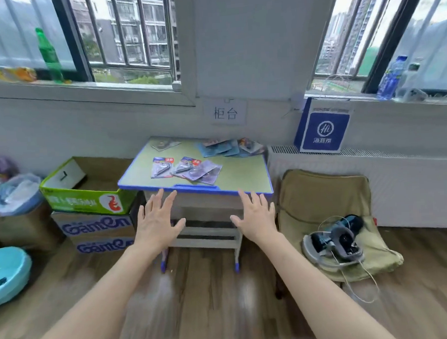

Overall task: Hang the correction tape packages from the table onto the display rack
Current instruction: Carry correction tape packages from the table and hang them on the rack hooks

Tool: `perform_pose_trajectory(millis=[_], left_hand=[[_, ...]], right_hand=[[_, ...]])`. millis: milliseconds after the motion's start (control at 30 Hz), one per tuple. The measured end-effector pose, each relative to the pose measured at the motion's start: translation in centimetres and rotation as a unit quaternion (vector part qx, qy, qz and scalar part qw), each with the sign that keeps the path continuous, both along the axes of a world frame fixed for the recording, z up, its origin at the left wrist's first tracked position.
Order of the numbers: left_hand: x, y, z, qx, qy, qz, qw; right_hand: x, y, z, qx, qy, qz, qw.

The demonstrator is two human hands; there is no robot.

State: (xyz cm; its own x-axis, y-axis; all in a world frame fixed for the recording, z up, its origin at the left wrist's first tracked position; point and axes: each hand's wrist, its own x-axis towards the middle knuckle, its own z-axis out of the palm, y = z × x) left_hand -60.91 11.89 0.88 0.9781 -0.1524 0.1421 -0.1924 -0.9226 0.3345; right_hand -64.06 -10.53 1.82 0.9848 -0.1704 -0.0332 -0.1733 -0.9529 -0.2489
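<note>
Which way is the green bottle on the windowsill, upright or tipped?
Upright: the green bottle stands on the left windowsill, cap uppermost.

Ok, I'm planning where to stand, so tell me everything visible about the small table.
The table is a small desk: pale green top with blue edging and a blue groove at the front, whitish frame with crossbars, blue feet. It stands level on the wooden floor against the wall, between cardboard boxes and a tan chair. Loose groups of packages lie on top. The left hand and right hand hover open before its front edge.
</note>
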Motion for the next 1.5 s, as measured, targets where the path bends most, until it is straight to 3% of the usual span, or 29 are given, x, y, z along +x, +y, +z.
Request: perform_pose_trajectory(millis=[367,900,1500], left_hand=[[24.5,0.3,0.4,0.002,-0.024,0.009,1.0],[50.0,-1.1,-6.1,0.044,0.06,0.014,0.997],[67.3,0.1,-13.1,0.081,0.155,0.004,0.985]], right_hand=[[23.6,-0.5,-0.5,0.027,0.008,-0.033,0.999],[50.2,-2.2,-6.6,0.065,0.086,-0.057,0.993],[68.6,-3.2,-13.8,0.087,0.143,-0.224,0.96]])
